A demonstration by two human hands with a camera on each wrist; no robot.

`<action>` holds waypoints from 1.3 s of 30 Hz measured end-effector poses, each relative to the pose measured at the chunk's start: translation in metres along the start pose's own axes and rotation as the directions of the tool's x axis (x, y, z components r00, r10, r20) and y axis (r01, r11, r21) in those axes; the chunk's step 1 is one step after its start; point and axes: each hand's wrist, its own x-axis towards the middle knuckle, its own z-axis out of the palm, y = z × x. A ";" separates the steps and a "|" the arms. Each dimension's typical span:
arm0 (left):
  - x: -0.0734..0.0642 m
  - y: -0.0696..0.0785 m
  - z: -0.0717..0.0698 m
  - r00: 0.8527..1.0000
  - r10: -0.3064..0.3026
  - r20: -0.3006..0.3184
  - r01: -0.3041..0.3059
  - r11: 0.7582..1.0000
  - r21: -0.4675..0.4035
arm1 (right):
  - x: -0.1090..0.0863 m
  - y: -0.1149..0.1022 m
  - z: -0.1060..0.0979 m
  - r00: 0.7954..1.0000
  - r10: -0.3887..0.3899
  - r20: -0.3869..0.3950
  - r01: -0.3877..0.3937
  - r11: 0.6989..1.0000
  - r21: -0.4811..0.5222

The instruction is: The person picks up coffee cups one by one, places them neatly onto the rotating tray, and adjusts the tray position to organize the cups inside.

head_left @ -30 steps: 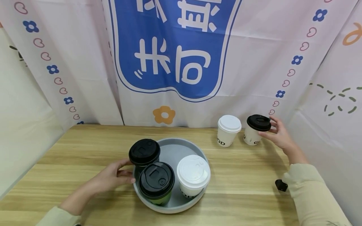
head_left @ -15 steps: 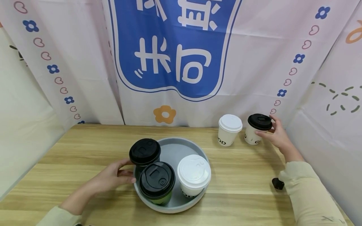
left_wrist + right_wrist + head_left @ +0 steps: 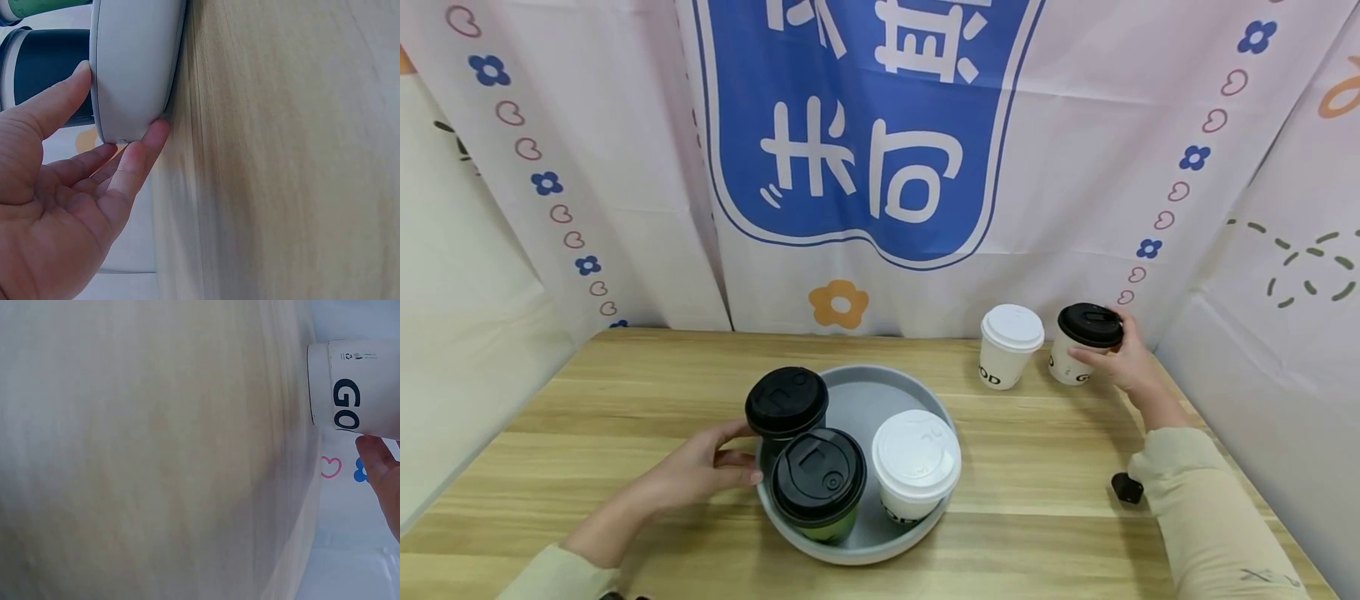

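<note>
At the back right of the table, my right hand (image 3: 1118, 360) holds a white paper cup with a black lid (image 3: 1066, 360), thumb in front and fingers behind. The right wrist view has the same paper cup (image 3: 372, 390) with its base by the table and fingers (image 3: 378, 469) against its side. My left hand (image 3: 709, 468) grips the left edge of a round grey tray (image 3: 865, 393). In the left wrist view, the thumb is at the tray's (image 3: 134, 69) rim and the fingertips are at its lower edge. Three lidded cups stand on the tray: dark (image 3: 786, 403), green (image 3: 820, 477) and white (image 3: 916, 458).
A white cup with a white lid (image 3: 1011, 346) stands just left of the held cup. A printed cloth (image 3: 917, 292) hangs behind the wooden table (image 3: 1022, 500), with pale cloth walls at both sides. A small black object (image 3: 1126, 488) shows by the right sleeve.
The right hand's thumb has shifted left across the front of the black-lidded cup, and the right forearm has swung left. The left hand, tray and cups stay in place.
</note>
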 end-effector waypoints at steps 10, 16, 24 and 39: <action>0.000 0.000 0.000 1.000 -0.003 0.002 0.003 1.000 -0.004 | -0.002 0.002 0.002 0.999 0.009 -0.037 -0.009 1.000 0.011; 0.001 0.002 0.001 1.000 -0.004 -0.002 0.004 1.000 0.006 | -0.005 0.000 -0.004 0.998 -0.005 -0.061 0.004 1.000 -0.016; 0.000 0.003 0.001 1.000 -0.011 -0.001 0.011 1.000 0.000 | -0.013 -0.005 -0.017 0.998 -0.027 -0.057 0.025 0.999 -0.031; -0.001 0.002 0.001 1.000 -0.004 0.002 0.004 1.000 0.000 | -0.044 -0.019 -0.041 0.993 -0.117 -0.009 0.117 0.992 -0.040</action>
